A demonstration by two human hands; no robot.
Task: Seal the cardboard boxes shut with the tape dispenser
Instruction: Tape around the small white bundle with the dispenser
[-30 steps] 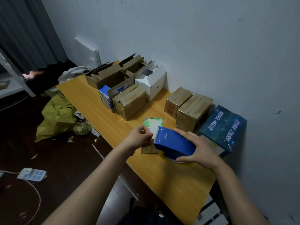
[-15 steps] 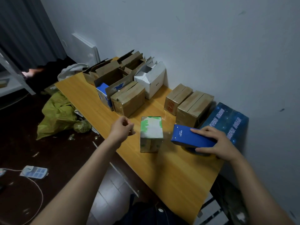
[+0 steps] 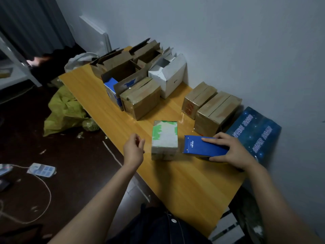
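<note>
A small green-and-white box (image 3: 165, 138) stands alone on the wooden table (image 3: 184, 184), its top covered with tape. Just to its right lies the blue tape dispenser (image 3: 198, 147), and my right hand (image 3: 232, 151) grips it from above and the side. My left hand (image 3: 133, 149) hovers left of the small box with loosely curled fingers, holding nothing and apart from the box. Behind stand taped brown boxes (image 3: 218, 111) (image 3: 142, 101) and open brown boxes (image 3: 123, 67).
An open white box (image 3: 168, 76) and a dark blue printed box (image 3: 255, 131) sit along the wall. The table's near-left edge drops to a dark floor with a yellow-green bag (image 3: 65, 110), a power strip (image 3: 42, 169) and cable.
My right hand has drawn the dispenser off the small box to its right and set it low on the table. My left hand has let go of the box and pulled back left.
</note>
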